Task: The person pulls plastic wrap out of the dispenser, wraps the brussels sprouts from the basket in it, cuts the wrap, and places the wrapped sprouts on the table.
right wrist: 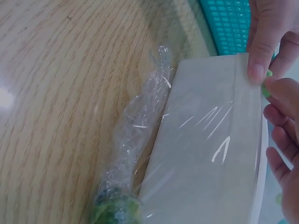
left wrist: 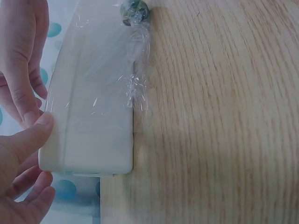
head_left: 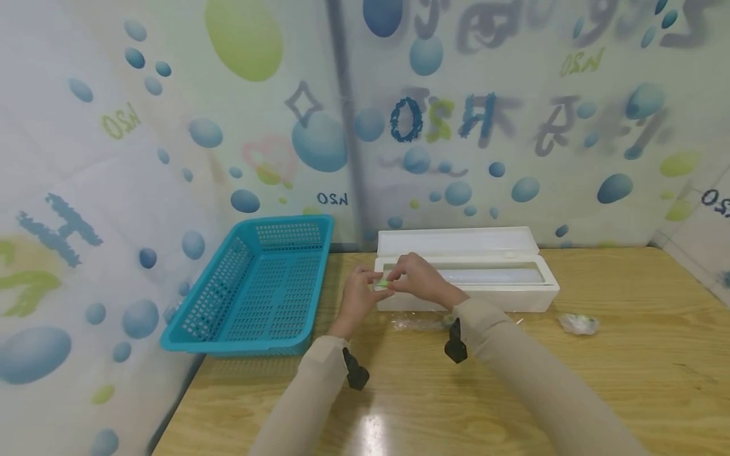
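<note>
A long white box (head_left: 473, 300) with its lid raised sits at the back of the table, a pale roll (head_left: 490, 276) inside. At its left end both hands meet over a small bright green piece (head_left: 383, 284). My left hand (head_left: 358, 296) pinches it from the left, thumb and fingers around it. From the right, my right hand (head_left: 422, 278) pinches the same piece with thumb and fingertips. Its exact kind is mostly hidden by the fingers. Clear plastic film (right wrist: 145, 116) lies along the box's front, with a greenish wrapped lump (right wrist: 117, 207) at one end.
A blue perforated basket (head_left: 274, 297) stands left of the box. Another small clear-wrapped bundle (head_left: 578, 323) lies on the wooden table (head_left: 627, 380) to the right. A printed sheet wall (head_left: 456, 158) rises behind the table.
</note>
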### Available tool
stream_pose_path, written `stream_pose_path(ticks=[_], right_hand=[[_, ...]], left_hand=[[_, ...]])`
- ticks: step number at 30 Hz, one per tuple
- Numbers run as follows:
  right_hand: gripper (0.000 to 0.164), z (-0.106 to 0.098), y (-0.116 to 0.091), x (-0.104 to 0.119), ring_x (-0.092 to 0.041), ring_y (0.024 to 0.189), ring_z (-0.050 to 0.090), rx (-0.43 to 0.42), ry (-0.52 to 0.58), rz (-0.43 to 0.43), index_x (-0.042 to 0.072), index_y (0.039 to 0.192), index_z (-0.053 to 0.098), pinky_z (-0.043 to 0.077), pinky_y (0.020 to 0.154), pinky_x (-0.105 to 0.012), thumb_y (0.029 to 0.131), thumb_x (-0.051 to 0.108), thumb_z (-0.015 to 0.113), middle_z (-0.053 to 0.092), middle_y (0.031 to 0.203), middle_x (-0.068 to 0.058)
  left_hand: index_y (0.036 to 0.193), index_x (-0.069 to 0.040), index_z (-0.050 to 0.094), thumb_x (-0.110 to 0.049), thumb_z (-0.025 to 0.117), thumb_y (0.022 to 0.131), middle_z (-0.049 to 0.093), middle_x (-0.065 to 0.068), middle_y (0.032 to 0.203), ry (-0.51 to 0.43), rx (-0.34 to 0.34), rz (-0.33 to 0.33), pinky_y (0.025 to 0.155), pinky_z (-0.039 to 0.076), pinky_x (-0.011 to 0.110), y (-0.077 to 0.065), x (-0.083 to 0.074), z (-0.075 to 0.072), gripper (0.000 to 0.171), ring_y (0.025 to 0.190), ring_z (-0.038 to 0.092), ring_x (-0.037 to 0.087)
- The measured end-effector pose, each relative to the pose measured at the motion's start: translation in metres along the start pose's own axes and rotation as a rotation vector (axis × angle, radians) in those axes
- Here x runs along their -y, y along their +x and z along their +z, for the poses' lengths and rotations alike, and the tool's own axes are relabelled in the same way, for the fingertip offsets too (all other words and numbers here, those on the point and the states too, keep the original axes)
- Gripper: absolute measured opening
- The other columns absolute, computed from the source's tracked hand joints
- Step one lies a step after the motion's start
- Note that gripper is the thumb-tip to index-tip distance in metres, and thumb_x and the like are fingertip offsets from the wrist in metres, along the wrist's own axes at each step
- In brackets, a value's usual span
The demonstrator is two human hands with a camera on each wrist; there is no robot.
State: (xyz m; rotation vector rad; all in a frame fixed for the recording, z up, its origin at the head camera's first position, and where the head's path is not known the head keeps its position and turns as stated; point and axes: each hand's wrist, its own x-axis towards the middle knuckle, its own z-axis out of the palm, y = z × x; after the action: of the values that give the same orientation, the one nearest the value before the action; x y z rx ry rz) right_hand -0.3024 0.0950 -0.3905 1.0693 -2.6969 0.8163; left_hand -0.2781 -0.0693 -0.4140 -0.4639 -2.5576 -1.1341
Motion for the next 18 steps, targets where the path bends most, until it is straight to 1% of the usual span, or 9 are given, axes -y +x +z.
stream_pose_path(ticks=[3, 9, 12, 15, 18], right_hand=[[0.009, -0.0007, -0.0021, -0.0025, -0.021, 0.083, 0.051, 0.001, 0.0, 0.007, 0.007, 0.088, 0.073, 0.045, 0.077, -0.036, 0.082, 0.01, 0.066, 0.061, 0.082, -0.001], [0.01, -0.0016, -0.0036, -0.0062, -0.021, 0.08, 0.053, -0.004, 0.011, -0.041, 0.007, 0.088, 0.073, 0.044, 0.076, -0.038, 0.084, 0.01, 0.065, 0.062, 0.08, 0.001], [0.01, -0.0018, -0.0045, -0.0069, -0.021, 0.08, 0.053, -0.003, 0.014, -0.04, 0.007, 0.088, 0.073, 0.044, 0.075, -0.038, 0.084, 0.01, 0.065, 0.062, 0.08, 0.001], [0.009, -0.0013, -0.0045, -0.0076, -0.021, 0.081, 0.053, -0.002, 0.009, -0.037, 0.007, 0.088, 0.073, 0.045, 0.075, -0.038, 0.084, 0.011, 0.065, 0.062, 0.08, 0.0], [0.009, -0.001, -0.0045, -0.0098, -0.021, 0.08, 0.054, -0.003, 0.014, -0.052, 0.006, 0.087, 0.073, 0.045, 0.076, -0.037, 0.084, 0.01, 0.065, 0.063, 0.08, -0.001]], left_hand=[[0.101, 0.006, 0.067, -0.013, 0.081, 0.068, 0.056, 0.014, 0.093, -0.003, 0.007, -0.013, 0.069, 0.048, 0.033, 0.0004, -0.0006, 0.0005, 0.041, 0.085, 0.055, 0.03], [0.101, 0.006, 0.067, -0.015, 0.081, 0.068, 0.058, 0.014, 0.096, 0.03, 0.015, -0.011, 0.073, 0.048, 0.035, 0.0012, -0.0014, -0.0003, 0.041, 0.088, 0.055, 0.026], [0.102, 0.006, 0.067, -0.015, 0.081, 0.068, 0.058, 0.014, 0.097, 0.032, 0.025, -0.026, 0.076, 0.048, 0.036, 0.0013, -0.0028, -0.0007, 0.041, 0.089, 0.054, 0.024], [0.102, 0.006, 0.067, -0.015, 0.081, 0.068, 0.058, 0.013, 0.097, 0.034, 0.03, -0.048, 0.076, 0.048, 0.035, 0.0014, -0.0034, -0.0009, 0.042, 0.089, 0.054, 0.024], [0.102, 0.006, 0.067, -0.017, 0.081, 0.068, 0.058, 0.013, 0.096, 0.042, 0.029, -0.048, 0.074, 0.048, 0.034, 0.0016, -0.0029, -0.0013, 0.042, 0.087, 0.054, 0.023]])
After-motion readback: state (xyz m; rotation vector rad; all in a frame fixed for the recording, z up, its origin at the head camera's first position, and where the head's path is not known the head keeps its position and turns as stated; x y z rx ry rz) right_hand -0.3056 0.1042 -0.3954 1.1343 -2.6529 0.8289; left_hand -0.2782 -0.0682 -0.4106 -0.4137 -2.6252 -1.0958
